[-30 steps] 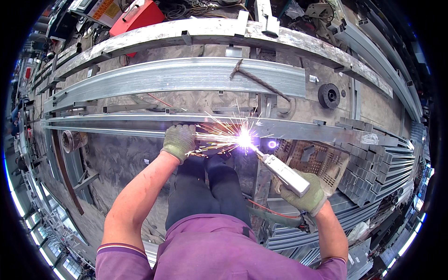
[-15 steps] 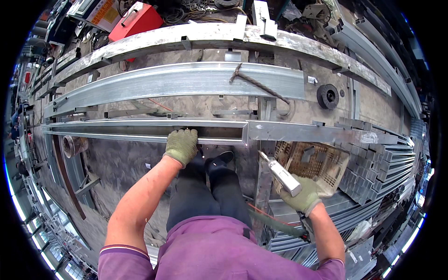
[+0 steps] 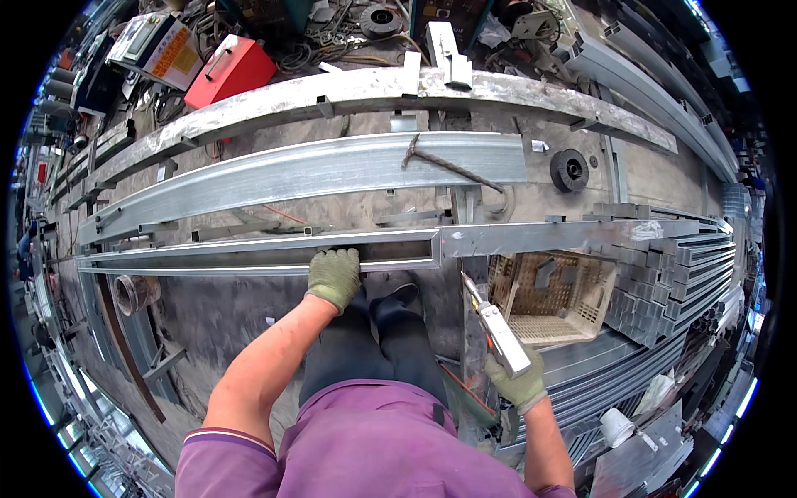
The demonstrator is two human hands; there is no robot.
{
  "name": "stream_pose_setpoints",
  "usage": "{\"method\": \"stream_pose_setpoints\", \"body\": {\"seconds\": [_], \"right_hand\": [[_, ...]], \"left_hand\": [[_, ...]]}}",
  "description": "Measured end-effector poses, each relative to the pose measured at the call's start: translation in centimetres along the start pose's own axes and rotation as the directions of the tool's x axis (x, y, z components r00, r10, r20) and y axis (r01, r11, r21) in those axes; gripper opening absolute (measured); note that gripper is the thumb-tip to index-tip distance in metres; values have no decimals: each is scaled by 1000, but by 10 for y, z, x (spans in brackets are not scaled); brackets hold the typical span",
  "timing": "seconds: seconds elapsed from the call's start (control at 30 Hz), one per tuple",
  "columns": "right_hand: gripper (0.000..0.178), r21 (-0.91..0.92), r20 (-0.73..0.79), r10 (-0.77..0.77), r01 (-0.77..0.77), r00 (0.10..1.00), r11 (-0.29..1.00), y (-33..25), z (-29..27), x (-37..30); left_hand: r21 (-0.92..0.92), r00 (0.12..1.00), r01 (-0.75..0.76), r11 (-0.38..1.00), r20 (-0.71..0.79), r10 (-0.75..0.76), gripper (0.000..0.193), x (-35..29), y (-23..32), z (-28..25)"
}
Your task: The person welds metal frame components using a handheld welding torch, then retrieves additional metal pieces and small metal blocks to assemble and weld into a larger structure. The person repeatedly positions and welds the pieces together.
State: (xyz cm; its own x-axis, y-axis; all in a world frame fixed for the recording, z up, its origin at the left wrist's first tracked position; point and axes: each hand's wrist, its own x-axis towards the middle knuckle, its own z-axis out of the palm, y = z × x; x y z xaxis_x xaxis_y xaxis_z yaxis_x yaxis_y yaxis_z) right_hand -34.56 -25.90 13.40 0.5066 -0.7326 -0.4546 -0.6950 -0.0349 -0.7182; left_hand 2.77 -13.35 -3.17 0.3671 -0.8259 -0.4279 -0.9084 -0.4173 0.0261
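Note:
My left hand [image 3: 334, 278], in a green work glove, is closed over the near rail of a long narrow metal frame [image 3: 398, 266]. My gloved right hand [image 3: 516, 380] grips a white, boxy welding gun [image 3: 504, 340]. Its slim nozzle points away from me and slightly left, ending just on the near side of the frame, apart from it. A mitred corner closes the frame's right end. Against that end lies a flat metal bar [image 3: 564, 239] running on to the right.
Beyond the frame lies a wide metal channel [image 3: 332, 170] with a twisted rod hammer [image 3: 452, 170] on it. A black spool [image 3: 569, 170] sits farther right. A plastic crate [image 3: 552, 328] and stacked steel tubes [image 3: 656, 282] are at the right. A red box [image 3: 231, 70] stands far left.
My right hand has come nearer my body and a little left, turning the welding gun steeper. My left hand stays on the rail. The whole view has shifted slightly.

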Motion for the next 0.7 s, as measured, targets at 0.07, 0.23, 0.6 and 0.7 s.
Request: {"method": "stream_pose_setpoints", "body": {"seconds": [0.07,0.23,0.6,0.7], "right_hand": [[34,-140,-28,-97,92,995,986,2,6,-6],[17,-57,-144,-10,2,989,998,-61,32,-20],[33,-442,-74,-485,408,871,799,-114,130,24],[34,-393,-56,-536,475,842,787,-129,140,47]], "left_hand": [[-7,1000,-5,1000,-19,4,42,1,2,-3],[-190,986,13,982,-160,-44,25,5,-3,5],[-327,996,-71,942,33,87,24,-24,-41,-16],[-401,1000,12,916,-19,-21,25,-44,-94,-20]]}}
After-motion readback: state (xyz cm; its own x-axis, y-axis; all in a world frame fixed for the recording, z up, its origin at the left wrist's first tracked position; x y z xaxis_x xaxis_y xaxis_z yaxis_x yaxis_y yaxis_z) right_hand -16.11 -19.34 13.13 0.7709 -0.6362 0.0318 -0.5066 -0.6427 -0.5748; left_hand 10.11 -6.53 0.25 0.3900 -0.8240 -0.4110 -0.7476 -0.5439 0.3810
